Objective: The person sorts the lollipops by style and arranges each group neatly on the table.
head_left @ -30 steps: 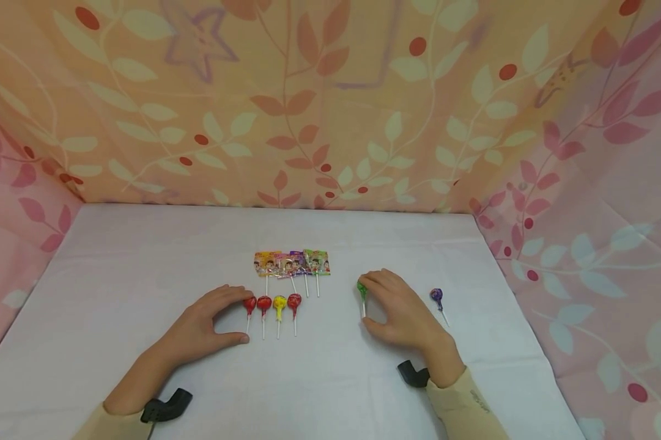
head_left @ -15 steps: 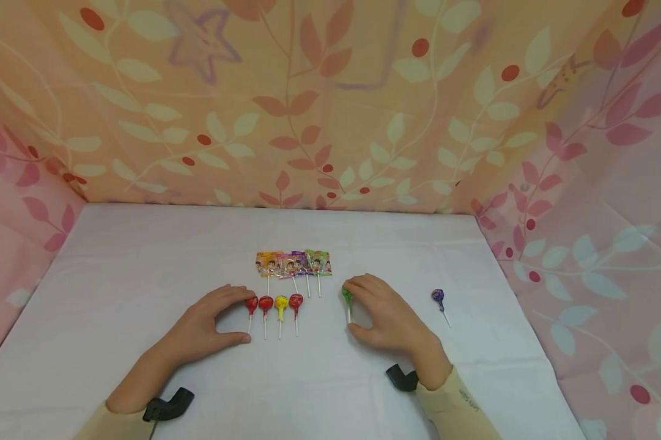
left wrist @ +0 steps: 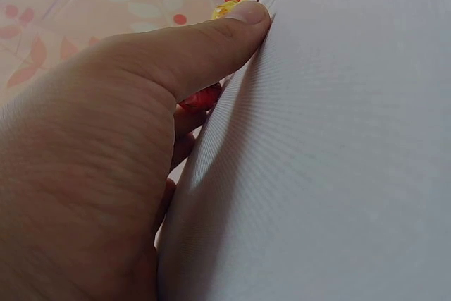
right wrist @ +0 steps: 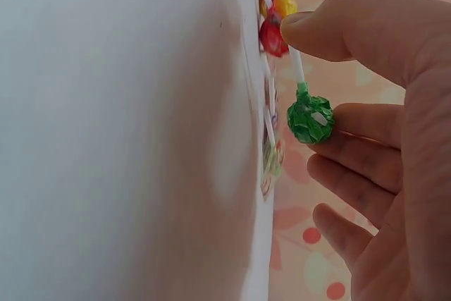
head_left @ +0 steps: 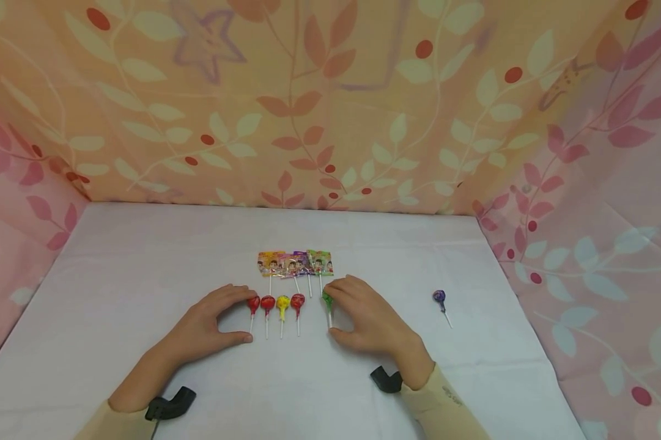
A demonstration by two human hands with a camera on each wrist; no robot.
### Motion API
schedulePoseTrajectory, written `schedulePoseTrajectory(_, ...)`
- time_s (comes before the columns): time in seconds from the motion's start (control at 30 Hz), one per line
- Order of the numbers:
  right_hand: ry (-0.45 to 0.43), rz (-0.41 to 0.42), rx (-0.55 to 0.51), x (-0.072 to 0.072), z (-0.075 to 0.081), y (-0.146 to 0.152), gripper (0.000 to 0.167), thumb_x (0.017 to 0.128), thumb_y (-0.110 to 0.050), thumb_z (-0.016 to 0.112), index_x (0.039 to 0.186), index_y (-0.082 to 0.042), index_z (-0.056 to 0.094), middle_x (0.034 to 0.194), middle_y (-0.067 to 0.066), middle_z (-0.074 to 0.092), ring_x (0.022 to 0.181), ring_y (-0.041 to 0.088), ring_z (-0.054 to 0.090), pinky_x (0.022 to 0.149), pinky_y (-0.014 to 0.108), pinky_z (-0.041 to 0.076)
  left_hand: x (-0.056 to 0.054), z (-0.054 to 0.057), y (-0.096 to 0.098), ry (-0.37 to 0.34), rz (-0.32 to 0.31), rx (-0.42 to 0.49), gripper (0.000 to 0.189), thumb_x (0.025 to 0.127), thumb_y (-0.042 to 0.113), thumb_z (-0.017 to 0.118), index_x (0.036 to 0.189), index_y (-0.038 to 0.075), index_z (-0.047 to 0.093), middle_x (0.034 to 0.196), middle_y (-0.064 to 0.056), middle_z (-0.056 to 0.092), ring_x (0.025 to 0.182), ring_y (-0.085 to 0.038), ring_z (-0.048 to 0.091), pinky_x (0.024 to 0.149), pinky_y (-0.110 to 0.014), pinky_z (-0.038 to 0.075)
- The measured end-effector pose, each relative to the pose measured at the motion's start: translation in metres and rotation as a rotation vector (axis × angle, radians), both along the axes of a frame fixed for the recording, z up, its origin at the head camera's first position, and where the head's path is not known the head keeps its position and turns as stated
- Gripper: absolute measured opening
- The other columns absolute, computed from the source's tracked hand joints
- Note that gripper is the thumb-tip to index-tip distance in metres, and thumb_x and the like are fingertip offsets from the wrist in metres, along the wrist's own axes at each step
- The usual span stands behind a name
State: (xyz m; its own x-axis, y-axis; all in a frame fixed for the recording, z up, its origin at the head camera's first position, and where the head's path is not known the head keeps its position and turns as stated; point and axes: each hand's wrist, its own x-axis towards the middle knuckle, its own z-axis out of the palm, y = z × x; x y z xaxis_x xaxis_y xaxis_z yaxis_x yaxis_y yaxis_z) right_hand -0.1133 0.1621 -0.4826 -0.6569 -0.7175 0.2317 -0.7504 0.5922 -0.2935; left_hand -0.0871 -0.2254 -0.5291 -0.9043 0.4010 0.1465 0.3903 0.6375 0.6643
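Note:
My left hand lies at the left end of a row of lollipops, its fingertips on the head of a red lollipop and its thumb by the stick's lower end. Beside that one, stick down, come a second red lollipop, a yellow lollipop and a third red lollipop. My right hand pinches a green lollipop lengthwise, fingers at the wrapped head and thumb at the stick end. The green lollipop is just right of the row, with a gap between.
Behind the row lie several flat-packed lollipops in printed wrappers, overlapping. A purple lollipop lies alone at the right on the white tabletop. Patterned cloth hangs at the back and sides.
My right hand has carried the green lollipop leftward, close to the right end of the row. The left hand stays at the leftmost red lollipop.

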Motion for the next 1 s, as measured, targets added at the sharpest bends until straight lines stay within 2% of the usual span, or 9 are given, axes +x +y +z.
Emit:
schedulePoseTrajectory(0.3, -0.037, 0.024, 0.041, 0.002, -0.002, -0.016, 0.072, 0.09, -0.039, 0.085, 0.15, -0.006, 0.063, 0.151, 0.006, 0.062, 0.144, 0.023, 0.053, 0.131, 0.04, 0.029, 0.0, 0.0, 0.001, -0.013, -0.001, 0.0, 0.083, 0.077, 0.043, 0.102, 0.151, 0.029, 0.066, 0.154, -0.002, 0.063, 0.152, -0.041, 0.046, 0.121, -0.069, 0.038)
schedulePoseTrajectory(0.67, 0.004, 0.046, 0.068, 0.002, -0.009, -0.022, 0.073, 0.091, -0.039, 0.085, 0.151, -0.006, 0.061, 0.152, 0.005, 0.061, 0.144, 0.022, 0.053, 0.132, 0.038, 0.028, 0.0, 0.001, 0.001, -0.007, -0.005, 0.001, 0.083, 0.076, 0.041, 0.102, 0.15, 0.028, 0.067, 0.154, -0.003, 0.064, 0.151, -0.041, 0.047, 0.12, -0.069, 0.04)
schedulePoseTrajectory(1.0, 0.018, 0.057, 0.061, 0.001, -0.01, -0.025, 0.073, 0.09, -0.038, 0.086, 0.151, -0.004, 0.062, 0.151, 0.006, 0.061, 0.143, 0.022, 0.054, 0.131, 0.037, 0.029, 0.0, 0.0, 0.0, 0.004, -0.002, -0.005, 0.084, 0.076, 0.04, 0.103, 0.15, 0.028, 0.067, 0.153, -0.003, 0.064, 0.151, -0.041, 0.047, 0.12, -0.069, 0.04)
